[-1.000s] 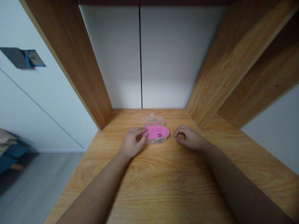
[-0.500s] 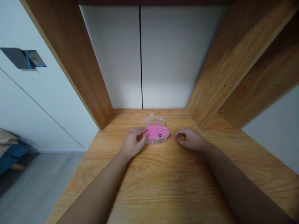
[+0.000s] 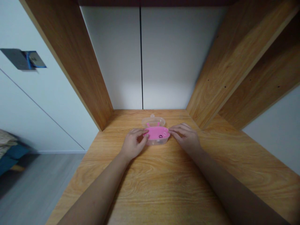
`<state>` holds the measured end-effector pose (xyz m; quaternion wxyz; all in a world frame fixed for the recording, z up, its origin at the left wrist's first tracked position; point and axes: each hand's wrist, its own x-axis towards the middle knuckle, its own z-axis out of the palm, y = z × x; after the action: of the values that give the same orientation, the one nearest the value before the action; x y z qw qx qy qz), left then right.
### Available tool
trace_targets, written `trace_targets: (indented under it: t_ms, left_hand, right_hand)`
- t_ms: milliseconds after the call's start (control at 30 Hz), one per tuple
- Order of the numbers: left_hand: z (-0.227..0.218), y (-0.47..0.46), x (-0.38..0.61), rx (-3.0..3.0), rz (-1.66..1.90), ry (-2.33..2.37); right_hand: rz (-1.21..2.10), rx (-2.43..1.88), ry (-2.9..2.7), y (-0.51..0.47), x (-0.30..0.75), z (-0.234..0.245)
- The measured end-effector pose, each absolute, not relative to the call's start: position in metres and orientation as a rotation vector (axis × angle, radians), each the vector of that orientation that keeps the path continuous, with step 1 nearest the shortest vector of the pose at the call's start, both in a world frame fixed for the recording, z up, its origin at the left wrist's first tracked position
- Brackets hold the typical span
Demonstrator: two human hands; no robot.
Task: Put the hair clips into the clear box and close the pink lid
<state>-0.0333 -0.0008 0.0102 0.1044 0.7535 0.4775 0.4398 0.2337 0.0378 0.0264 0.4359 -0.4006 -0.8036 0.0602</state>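
A small oval clear plastic box [image 3: 156, 142] stands on the wooden surface, its clear lid [image 3: 153, 120] folded open behind it. Inside its top sits a pink tray [image 3: 154, 132]. Toward the tray's right side lie a small dark ring [image 3: 160, 136] and a pale ring [image 3: 165, 134], which look like hair ties. My left hand [image 3: 134, 142] pinches the left end of the tray between thumb and fingers. At the opposite end, the fingertips and thumb of my right hand [image 3: 186, 137] close on the tray's right edge; its fingertips partly cover that edge.
The wooden surface [image 3: 150, 187] runs back to a white panel [image 3: 168, 62] with a dark vertical seam. Wooden uprights [image 3: 93, 78] flank it on both sides. An open wall socket [image 3: 35, 59] with blue wires is at far left, above a grey floor [image 3: 51, 178].
My right hand has moved left from beside the box to the tray's right edge, its fingers now straighter. My left hand and the box have stayed in place.
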Motion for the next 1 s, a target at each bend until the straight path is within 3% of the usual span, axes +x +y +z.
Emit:
trace_targets:
  t_ms: [700,1000]
  left_hand:
    - [0.013,-0.003,-0.032,2.215,1.286,1.423]
    - [0.01,-0.001,-0.033,2.218,1.299,1.416]
  right_hand:
    - [0.235,-1.184,-1.864,0.036,0.212,0.025]
    - [0.218,-1.076,-1.896,0.034,0.212,0.029]
